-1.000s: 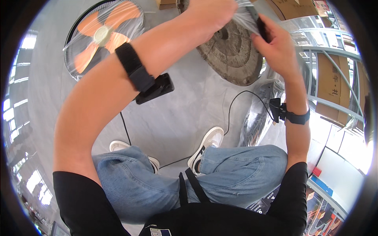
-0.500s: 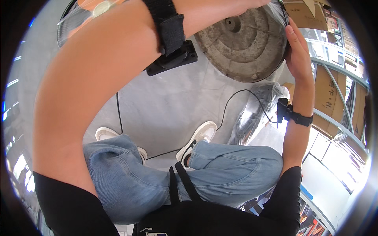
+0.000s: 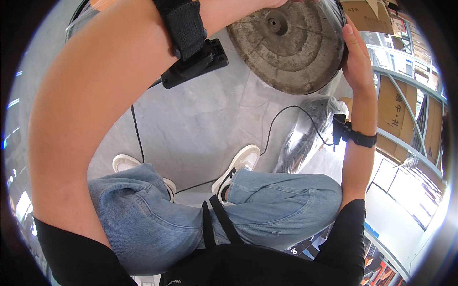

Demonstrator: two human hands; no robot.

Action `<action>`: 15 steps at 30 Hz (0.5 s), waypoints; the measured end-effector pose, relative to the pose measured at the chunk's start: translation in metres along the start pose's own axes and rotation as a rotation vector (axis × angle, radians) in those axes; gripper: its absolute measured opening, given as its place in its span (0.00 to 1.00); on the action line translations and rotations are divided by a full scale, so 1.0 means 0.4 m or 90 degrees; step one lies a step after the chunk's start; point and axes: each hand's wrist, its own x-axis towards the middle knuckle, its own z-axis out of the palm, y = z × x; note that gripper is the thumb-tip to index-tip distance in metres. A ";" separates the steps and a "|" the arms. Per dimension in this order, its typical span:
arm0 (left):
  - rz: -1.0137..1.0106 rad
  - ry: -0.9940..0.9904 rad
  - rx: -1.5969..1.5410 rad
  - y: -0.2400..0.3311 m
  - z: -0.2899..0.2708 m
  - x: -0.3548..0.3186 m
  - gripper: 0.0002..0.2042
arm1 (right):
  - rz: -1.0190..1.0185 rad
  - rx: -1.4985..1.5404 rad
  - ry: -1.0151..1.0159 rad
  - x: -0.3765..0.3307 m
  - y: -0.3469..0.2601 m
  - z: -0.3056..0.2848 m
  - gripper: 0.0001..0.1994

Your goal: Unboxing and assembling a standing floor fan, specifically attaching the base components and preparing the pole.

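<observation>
A round, grey-brown disc-shaped base (image 3: 296,57) with ring-shaped steps and a small centre hole stands tilted at the upper right, its stained face toward me. Clear plastic film (image 3: 329,14) lies over its upper right edge. My right hand (image 3: 359,57) grips the disc's right rim, thumb along the edge and the other fingers mostly hidden behind. Across the top reaches my left arm, and my left hand (image 3: 275,2) is at the disc's upper edge. The frame's top cuts off most of that hand, so its fingers are hidden.
A black-rimmed fan with orange blades (image 3: 102,4) shows at the upper left. Clear plastic wrapping (image 3: 303,131) lies on the grey floor below the disc. A thin black cable (image 3: 273,128) runs past my shoes. Metal shelving (image 3: 410,83) with cardboard boxes (image 3: 396,105) stands at the right.
The disc has shifted slightly left and up in view, with my right hand still on its rim. My left arm has moved left and up, and less of that hand shows.
</observation>
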 end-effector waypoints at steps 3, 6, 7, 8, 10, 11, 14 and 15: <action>-0.190 0.034 -0.169 0.017 0.013 0.003 0.07 | 0.004 -0.003 0.018 -0.005 -0.001 0.016 0.30; -0.099 0.041 -0.212 0.018 0.009 -0.023 0.06 | -0.003 0.013 0.008 -0.005 0.006 0.018 0.29; -0.079 0.020 -0.266 0.019 0.008 -0.023 0.06 | 0.003 0.043 -0.007 -0.004 0.006 0.018 0.28; -0.058 -0.002 -0.321 0.021 0.008 -0.023 0.06 | 0.001 0.040 -0.007 -0.004 0.004 0.016 0.28; -0.058 0.021 -0.338 0.043 0.002 -0.041 0.07 | 0.018 0.072 -0.007 0.000 0.001 0.034 0.27; -0.059 0.034 -0.372 0.053 0.011 -0.042 0.08 | 0.022 0.064 -0.005 -0.004 0.002 0.031 0.27; -0.508 0.219 -0.213 0.211 0.047 0.044 0.10 | -0.009 0.058 -0.005 -0.006 0.000 0.043 0.27; -0.508 0.219 -0.216 0.217 0.054 0.047 0.10 | -0.011 0.052 -0.015 -0.006 0.006 0.037 0.27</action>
